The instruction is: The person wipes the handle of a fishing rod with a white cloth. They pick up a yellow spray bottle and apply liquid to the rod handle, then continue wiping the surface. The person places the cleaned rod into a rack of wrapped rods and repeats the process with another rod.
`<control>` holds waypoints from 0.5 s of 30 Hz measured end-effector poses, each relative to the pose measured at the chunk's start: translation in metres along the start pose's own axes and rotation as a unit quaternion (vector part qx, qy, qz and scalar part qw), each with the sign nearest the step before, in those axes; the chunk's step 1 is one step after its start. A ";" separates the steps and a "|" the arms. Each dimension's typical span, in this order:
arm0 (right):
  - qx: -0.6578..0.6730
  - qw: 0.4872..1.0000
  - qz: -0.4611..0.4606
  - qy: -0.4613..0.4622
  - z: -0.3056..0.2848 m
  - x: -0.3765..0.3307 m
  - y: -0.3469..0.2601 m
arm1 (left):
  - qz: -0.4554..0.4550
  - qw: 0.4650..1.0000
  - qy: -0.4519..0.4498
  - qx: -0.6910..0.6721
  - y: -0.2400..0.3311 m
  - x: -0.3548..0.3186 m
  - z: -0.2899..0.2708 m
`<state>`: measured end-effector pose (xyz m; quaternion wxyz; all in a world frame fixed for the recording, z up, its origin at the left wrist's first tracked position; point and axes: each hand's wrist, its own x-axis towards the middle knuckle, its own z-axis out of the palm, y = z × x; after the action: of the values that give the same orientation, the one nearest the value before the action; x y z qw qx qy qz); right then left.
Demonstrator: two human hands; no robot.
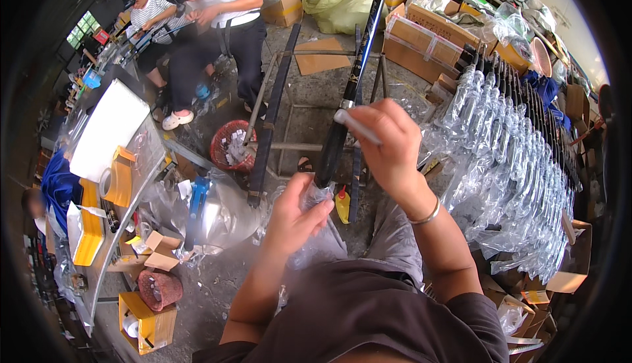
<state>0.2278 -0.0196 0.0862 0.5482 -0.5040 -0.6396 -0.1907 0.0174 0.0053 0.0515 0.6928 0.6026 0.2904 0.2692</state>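
A fishing rod (359,67) with a black grip (334,147) and a silver fitting stands slanted in front of me, its far end running out past the top edge. Around the rod's butt, my left hand (294,217) is closed on a clear plastic bag (317,195). Beside the grip's upper end, my right hand (392,140) pinches a small whitish strip (359,128), slightly blurred. Whether that strip touches the rod I cannot tell. Under the rod is a metal frame (299,146) with dark padded bars (271,126).
Many plastic-wrapped rods (507,159) lean in a row at right. A red basket (222,140) with white pieces sits beyond the frame's left bar. A cluttered workbench (135,211) stands at left, cartons (421,40) at the back. Two people (220,27) work at far left.
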 end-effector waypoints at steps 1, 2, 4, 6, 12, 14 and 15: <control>-0.009 1.000 -0.027 0.011 0.004 -0.004 0.001 | 0.000 0.999 -0.012 -0.033 0.000 0.000 0.000; -0.018 0.998 -0.058 0.023 0.009 -0.007 0.001 | 0.004 0.997 -0.025 -0.067 -0.001 0.001 0.000; 0.028 0.997 -0.049 -0.045 0.010 -0.030 -0.024 | 0.007 0.993 -0.051 -0.110 -0.002 0.006 -0.006; 0.022 0.994 -0.080 -0.073 0.013 -0.039 -0.035 | 0.000 0.988 -0.076 -0.134 -0.009 0.007 -0.011; 0.024 0.999 -0.004 0.021 0.007 -0.007 -0.003 | -0.096 0.964 -0.133 -0.212 0.001 -0.002 -0.011; 0.044 0.999 -0.025 -0.018 0.012 -0.030 -0.022 | -0.092 0.962 -0.131 -0.221 0.001 -0.001 -0.014; 0.056 0.996 -0.057 -0.041 0.014 -0.036 -0.029 | -0.095 0.961 -0.125 -0.227 -0.001 -0.001 -0.015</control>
<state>0.1916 -0.0363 0.0583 0.5372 -0.4428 -0.6987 -0.1649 0.0053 0.0146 0.0490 0.8646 0.4283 0.1884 0.1832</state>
